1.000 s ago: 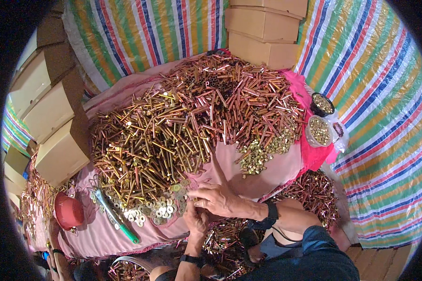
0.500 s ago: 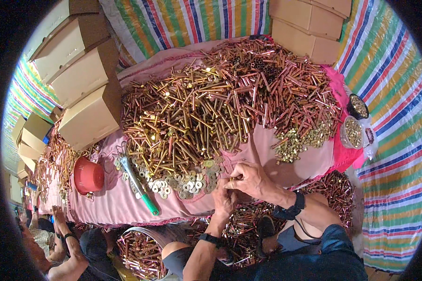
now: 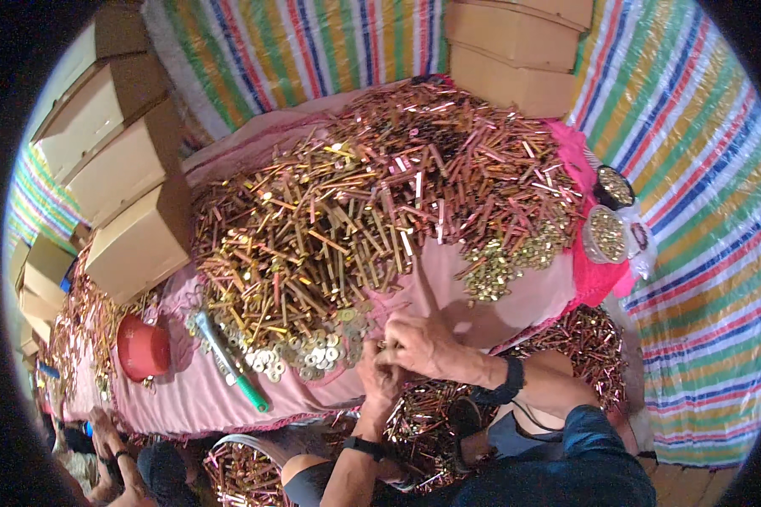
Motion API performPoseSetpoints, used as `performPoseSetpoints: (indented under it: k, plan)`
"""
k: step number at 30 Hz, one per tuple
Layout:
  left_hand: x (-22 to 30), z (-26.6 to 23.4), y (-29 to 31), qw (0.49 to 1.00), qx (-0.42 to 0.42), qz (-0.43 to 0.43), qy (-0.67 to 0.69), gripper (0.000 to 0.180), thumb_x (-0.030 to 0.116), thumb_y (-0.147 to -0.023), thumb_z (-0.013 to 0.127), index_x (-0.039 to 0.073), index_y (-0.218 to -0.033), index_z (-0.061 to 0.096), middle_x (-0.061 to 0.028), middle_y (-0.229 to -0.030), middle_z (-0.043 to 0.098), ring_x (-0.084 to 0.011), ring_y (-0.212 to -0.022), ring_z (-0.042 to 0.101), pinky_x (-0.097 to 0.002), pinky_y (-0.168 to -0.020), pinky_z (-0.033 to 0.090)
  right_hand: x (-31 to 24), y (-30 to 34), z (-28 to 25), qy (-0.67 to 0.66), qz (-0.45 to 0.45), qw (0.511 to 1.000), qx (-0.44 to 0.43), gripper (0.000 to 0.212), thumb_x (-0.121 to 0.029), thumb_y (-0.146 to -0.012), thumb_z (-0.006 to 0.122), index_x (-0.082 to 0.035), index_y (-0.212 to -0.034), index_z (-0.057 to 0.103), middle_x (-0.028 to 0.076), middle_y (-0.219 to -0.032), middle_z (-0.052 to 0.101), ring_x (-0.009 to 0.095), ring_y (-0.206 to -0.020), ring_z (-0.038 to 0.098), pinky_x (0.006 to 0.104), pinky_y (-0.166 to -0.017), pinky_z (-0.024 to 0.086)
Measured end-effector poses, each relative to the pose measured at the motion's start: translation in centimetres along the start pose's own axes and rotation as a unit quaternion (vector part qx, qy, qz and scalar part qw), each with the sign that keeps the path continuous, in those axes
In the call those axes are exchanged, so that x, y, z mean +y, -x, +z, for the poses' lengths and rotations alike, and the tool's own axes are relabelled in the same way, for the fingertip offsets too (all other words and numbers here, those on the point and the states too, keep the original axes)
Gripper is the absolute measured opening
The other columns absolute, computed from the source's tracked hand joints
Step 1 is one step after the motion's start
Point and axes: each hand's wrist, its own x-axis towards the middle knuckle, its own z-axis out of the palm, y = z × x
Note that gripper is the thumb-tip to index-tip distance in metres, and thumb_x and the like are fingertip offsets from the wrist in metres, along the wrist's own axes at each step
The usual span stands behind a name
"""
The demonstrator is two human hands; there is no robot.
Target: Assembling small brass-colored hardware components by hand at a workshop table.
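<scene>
Bolts (image 3: 347, 211), brass-coloured and long, lie heaped across a pink cloth (image 3: 186, 397), with a spill of washers (image 3: 309, 355) at the near edge of the heap. Both hands meet just beside those washers. The right hand (image 3: 423, 342) comes in from the right with a black band at the wrist, its fingers curled and pinched together over something small; the left hand (image 3: 379, 376) rises from below, fingers also closed against the right. What they grip is too small and too hidden to make out for sure, though it looks like one bolt taken from the pile, held at the cloth's near edge between the two hands.

The step in hand seems to be fitting a washer or nut onto a bolt. The next move likely calls for a steady pinch on the shank while the other fingertips turn or slide the small piece home, then a drop into the finished lot.

Nuts (image 3: 499, 262) sit in a smaller pile to the right, near two round tubs (image 3: 607, 232). A red bowl (image 3: 142, 346) and a green-handled tool (image 3: 232, 372) lie on the left, beside cardboard boxes (image 3: 139, 241).
</scene>
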Motion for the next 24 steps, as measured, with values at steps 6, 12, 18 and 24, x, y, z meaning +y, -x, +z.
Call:
performPoseSetpoints:
  k: [6,12,18,24]
  plan:
    - [-0.7,0.4,0.1,0.999,-0.005,0.001,-0.038,0.015,0.008,-0.095,0.069,0.001,-0.104,0.058,-0.016,-0.083,0.068,-0.031,-0.072,0.066,-0.0392,-0.065,0.052,2.3,2.3,-5.1,-0.112,0.178,0.976,0.051,0.034,-0.031,-0.094,0.071,-0.001,-0.081,0.065,0.014,-0.078,0.065,0.025,-0.072,0.064,0.0403,-0.068,0.051]
    - [-0.5,0.5,0.1,0.999,-0.018,-0.006,-0.042,0.015,0.015,-0.097,0.07,0.003,-0.102,0.062,-0.0217,-0.087,0.068,-0.0423,-0.075,0.068,-0.0462,-0.067,0.053,13.3,7.1,-18.8,0.074,0.428,0.856,0.278,0.045,-0.039,-0.096,0.066,0.003,-0.111,0.066,0.021,-0.101,0.07,0.031,-0.096,0.069,0.044,-0.081,0.054]
    - [-0.4,1.0,0.1,0.997,-0.011,0.002,-0.072,0.011,0.012,-0.097,0.069,0.003,-0.1,0.064,-0.0211,-0.088,0.068,-0.0413,-0.077,0.069,-0.0455,-0.068,0.053,26.3,10.5,-21.1,0.218,0.358,0.818,0.394,0.067,-0.049,-0.095,0.065,0.005,-0.135,0.056,0.034,-0.133,0.056,0.047,-0.129,0.051,0.0527,-0.108,0.042]
    - [1.1,1.4,-0.4,0.996,-0.015,0.014,-0.083,0.009,0.01,-0.097,0.066,0.002,-0.101,0.064,-0.0174,-0.086,0.067,-0.0355,-0.073,0.068,-0.0425,-0.066,0.053,27.9,8.6,-20.7,0.266,0.298,0.842,0.362,0.067,-0.052,-0.093,0.067,0.004,-0.13,0.058,0.031,-0.12,0.062,0.046,-0.118,0.056,0.0548,-0.106,0.04]
